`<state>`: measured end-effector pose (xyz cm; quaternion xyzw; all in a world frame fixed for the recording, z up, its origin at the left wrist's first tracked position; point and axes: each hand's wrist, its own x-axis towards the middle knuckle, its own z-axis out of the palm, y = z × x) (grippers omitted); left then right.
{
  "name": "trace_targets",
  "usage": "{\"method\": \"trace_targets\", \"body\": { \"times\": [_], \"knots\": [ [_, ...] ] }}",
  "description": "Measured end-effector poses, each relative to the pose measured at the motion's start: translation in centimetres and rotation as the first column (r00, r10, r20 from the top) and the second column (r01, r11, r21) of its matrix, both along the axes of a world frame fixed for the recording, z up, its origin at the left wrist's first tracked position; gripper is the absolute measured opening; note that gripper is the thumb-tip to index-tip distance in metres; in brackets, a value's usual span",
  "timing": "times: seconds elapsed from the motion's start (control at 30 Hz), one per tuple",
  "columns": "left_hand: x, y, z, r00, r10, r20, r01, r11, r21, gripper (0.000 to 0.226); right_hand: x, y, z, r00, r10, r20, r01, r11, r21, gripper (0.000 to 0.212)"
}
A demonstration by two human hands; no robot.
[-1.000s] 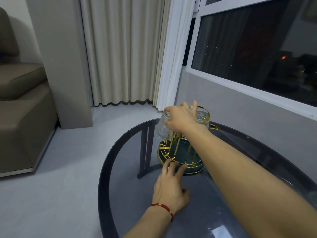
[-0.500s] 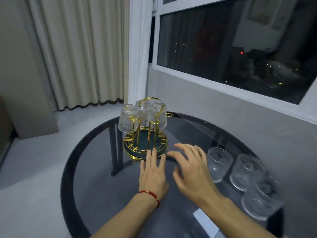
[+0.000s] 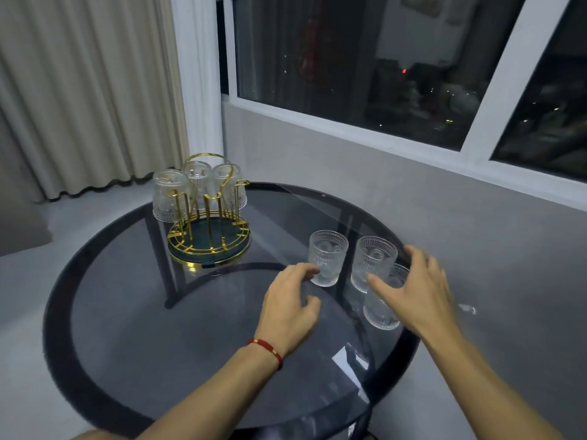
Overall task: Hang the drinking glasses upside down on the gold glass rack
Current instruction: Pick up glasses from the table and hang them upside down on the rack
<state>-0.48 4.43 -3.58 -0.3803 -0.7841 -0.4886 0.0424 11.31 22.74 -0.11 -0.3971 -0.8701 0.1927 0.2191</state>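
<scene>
The gold glass rack (image 3: 209,246) stands at the far left of the round table, with three patterned glasses (image 3: 168,195) hanging upside down on its prongs. Three more glasses stand upright near the table's right edge: one (image 3: 327,257) just beyond my left hand, one (image 3: 373,260) to its right, and a nearer one (image 3: 381,312) partly hidden behind my right hand. My left hand (image 3: 290,304) has its fingertips at the first glass, fingers apart. My right hand (image 3: 416,290) is spread open over the two right glasses, holding nothing.
The dark glass table (image 3: 133,328) has a black rim close to the right-hand glasses. A grey wall and window sill (image 3: 381,147) run behind it, with curtains (image 3: 89,90) at the back left. A red cord bracelet (image 3: 268,347) is on my left wrist.
My right hand left the rack's glasses and swung right over the upright ones. My left hand left the rack's base and reached the nearest upright glass. The view turned right.
</scene>
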Motion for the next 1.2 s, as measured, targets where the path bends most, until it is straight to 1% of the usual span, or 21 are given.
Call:
{"method": "trace_targets", "body": {
  "times": [0.03, 0.07, 0.1, 0.23, 0.3, 0.37, 0.43, 0.47, 0.53, 0.57, 0.63, 0.7, 0.73, 0.8, 0.83, 0.87, 0.9, 0.97, 1.0, 1.1, 1.2],
  "knots": [
    [0.6, 0.0, -0.1, 1.000, -0.002, 0.019, 0.002, 1.000, 0.013, 0.046, 0.4, 0.4, -0.1, 1.000, 0.009, 0.026, -0.007, 0.996, -0.084, 0.110],
    [1.1, 0.1, -0.3, 0.999, -0.011, 0.034, 0.011, 1.000, 0.015, 0.046, 0.6, 0.7, -0.2, 0.999, 0.026, 0.021, -0.022, 0.987, -0.161, 0.118],
    [1.5, 0.0, -0.4, 0.999, -0.025, 0.041, 0.025, 1.000, 0.012, 0.046, 0.8, 0.8, -0.5, 0.999, 0.044, 0.007, -0.041, 0.978, -0.203, 0.120],
    [1.7, -0.5, -0.4, 0.998, -0.045, 0.049, 0.047, 0.998, -0.030, 0.046, 0.8, 1.1, -1.1, 0.997, 0.079, -0.026, -0.083, 0.975, -0.208, 0.109],
    [1.6, -0.7, -0.3, 0.996, -0.044, 0.075, 0.047, 0.998, -0.039, 0.045, 1.0, 1.1, -0.9, 0.996, 0.081, -0.020, -0.084, 0.980, -0.182, 0.104],
    [1.6, -0.8, -0.1, 0.990, -0.082, 0.111, 0.093, 0.991, -0.098, 0.048, 1.4, 0.6, -0.2, 0.996, 0.086, 0.001, -0.086, 0.993, -0.083, 0.099],
    [1.5, -1.0, -0.1, 0.970, -0.159, 0.185, 0.191, 0.966, -0.172, 0.058, 1.6, -0.3, 0.8, 0.990, 0.140, -0.028, -0.140, 0.990, 0.029, 0.092],
    [1.4, -1.1, 0.0, 0.953, -0.199, 0.229, 0.244, 0.952, -0.186, 0.067, 1.5, -0.8, 1.3, 0.977, 0.198, -0.076, -0.195, 0.980, 0.048, 0.088],
    [1.2, -1.4, 0.6, 0.920, -0.268, 0.285, 0.321, 0.934, -0.156, 0.084, 0.9, -2.3, 2.2, 0.922, 0.336, -0.193, -0.340, 0.940, 0.015, 0.082],
    [1.0, -1.7, 1.0, 0.910, -0.296, 0.291, 0.340, 0.934, -0.114, 0.088, 0.2, -3.1, 2.4, 0.889, 0.391, -0.239, -0.405, 0.914, -0.013, 0.079],
    [0.2, -2.3, 1.9, 0.904, -0.313, 0.290, 0.331, 0.943, -0.015, 0.085, -1.5, -4.7, 2.3, 0.839, 0.461, -0.288, -0.497, 0.866, -0.062, 0.076],
    [-0.8, -3.3, 2.7, 0.930, -0.267, 0.253, 0.270, 0.963, 0.024, 0.078, -3.3, -5.8, 1.7, 0.799, 0.502, -0.330, -0.561, 0.821, -0.108, 0.077],
    [-1.2, -3.8, 3.0, 0.948, -0.229, 0.223, 0.230, 0.973, 0.022, 0.074, -4.1, -6.1, 1.4, 0.778, 0.516, -0.357, -0.596, 0.787, -0.160, 0.080],
    [-2.6, -4.9, 3.4, 0.974, -0.127, 0.185, 0.127, 0.992, 0.013, 0.069, -5.9, -6.8, 1.0, 0.721, 0.528, -0.448, -0.679, 0.668, -0.305, 0.088],
    [-3.6, -5.6, 3.6, 0.978, -0.079, 0.193, 0.076, 0.997, 0.023, 0.069, -7.0, -7.3, 0.8, 0.702, 0.503, -0.504, -0.703, 0.603, -0.377, 0.090],
    [-4.4, -6.0, 3.7, 0.977, -0.036, 0.211, 0.027, 0.999, 0.043, 0.072, -7.9, -7.5, 0.5, 0.705, 0.451, -0.547, -0.702, 0.555, -0.446, 0.088],
    [-5.1, -6.4, 3.7, 0.972, 0.006, 0.236, -0.023, 0.997, 0.068, 0.076, -8.8, -7.8, -0.1, 0.723, 0.387, -0.573, -0.685, 0.511, -0.519, 0.081],
    [-6.7, -7.1, 3.6, 0.955, 0.078, 0.287, -0.116, 0.987, 0.116, 0.081, -11.0, -8.6, -1.2, 0.794, 0.263, -0.549, -0.606, 0.421, -0.675, 0.062],
    [-7.3, -7.2, 3.5, 0.944, 0.098, 0.314, -0.146, 0.980, 0.133, 0.080, -11.7, -9.0, -1.6, 0.823, 0.232, -0.518, -0.567, 0.362, -0.739, 0.055],
    [-9.1, -7.2, 2.7, 0.912, 0.069, 0.405, -0.153, 0.972, 0.179, 0.076, -13.5, -10.1, -1.8, 0.849, 0.161, -0.503, -0.524, 0.135, -0.841, 0.048],
    [-10.0, -7.0, 2.1, 0.888, -0.008, 0.461, -0.115, 0.964, 0.238, 0.075, -14.6, -10.6, -1.3, 0.831, 0.000, -0.556, -0.556, -0.049, -0.830, 0.044]
  ]
}}
